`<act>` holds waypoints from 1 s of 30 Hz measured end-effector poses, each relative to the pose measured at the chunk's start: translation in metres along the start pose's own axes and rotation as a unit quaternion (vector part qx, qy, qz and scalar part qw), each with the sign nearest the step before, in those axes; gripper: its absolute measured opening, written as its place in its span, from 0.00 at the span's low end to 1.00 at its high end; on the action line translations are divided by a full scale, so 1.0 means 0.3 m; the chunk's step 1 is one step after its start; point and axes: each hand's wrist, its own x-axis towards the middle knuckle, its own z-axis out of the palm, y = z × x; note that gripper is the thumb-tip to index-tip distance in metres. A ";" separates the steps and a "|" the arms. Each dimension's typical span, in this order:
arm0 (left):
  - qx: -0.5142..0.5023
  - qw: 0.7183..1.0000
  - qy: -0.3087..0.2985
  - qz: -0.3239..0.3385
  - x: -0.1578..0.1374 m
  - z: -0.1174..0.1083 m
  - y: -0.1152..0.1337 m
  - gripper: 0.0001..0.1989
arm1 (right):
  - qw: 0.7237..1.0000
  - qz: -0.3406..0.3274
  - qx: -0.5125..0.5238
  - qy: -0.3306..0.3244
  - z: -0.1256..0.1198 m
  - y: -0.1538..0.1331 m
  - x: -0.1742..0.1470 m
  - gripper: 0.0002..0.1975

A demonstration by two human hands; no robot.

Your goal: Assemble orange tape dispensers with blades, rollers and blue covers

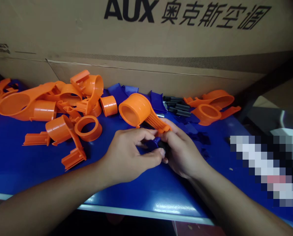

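Observation:
My right hand [183,147] is closed around the ribbed end of an orange plastic part [134,109], whose round ring sticks up to the left above my hands. A small dark blue plastic piece [153,143] is pinched between the thumb and fingers of my left hand [129,154]. It meets the lower end of the orange part, beside something black [164,146] that my fingers mostly cover. Whether the blue piece is joined to the orange part I cannot tell.
Several orange ring parts [41,110] are heaped at the left, with a loose orange ring [88,128] nearer. Behind my hands lie blue pieces [157,101] and black tubes [179,109]. More orange parts [207,113] sit at the right. A cardboard box [146,39] stands behind the blue table [13,170].

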 end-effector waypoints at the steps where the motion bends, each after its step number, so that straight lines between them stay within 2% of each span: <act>1: 0.009 1.000 0.001 0.011 -0.002 0.002 -0.003 0.06 | 1.000 -0.001 -0.003 0.000 0.002 0.000 0.000 0.22; 10: 0.031 0.998 -0.003 0.057 0.004 -0.010 -0.008 0.07 | 1.000 0.011 -0.005 0.005 0.000 -0.013 -0.003 0.19; 13: 0.024 0.999 0.009 0.040 0.009 -0.009 -0.018 0.05 | 1.000 -0.006 -0.027 -0.001 0.000 -0.004 -0.007 0.19; 18: 0.046 0.998 0.037 0.024 0.000 0.011 -0.046 0.07 | 0.997 -0.032 -0.070 0.015 -0.001 0.026 -0.012 0.20; 24: 0.041 0.998 0.015 0.033 0.005 -0.009 -0.043 0.11 | 1.000 -0.013 -0.004 -0.025 -0.008 0.012 -0.013 0.18; 27: 0.030 0.998 -0.012 0.057 0.019 -0.032 -0.033 0.19 | 0.999 0.010 0.032 -0.010 -0.003 0.003 -0.010 0.23; 30: -0.005 0.999 -0.021 0.029 0.025 -0.036 -0.026 0.27 | 0.999 0.024 0.028 0.017 0.008 0.010 -0.007 0.27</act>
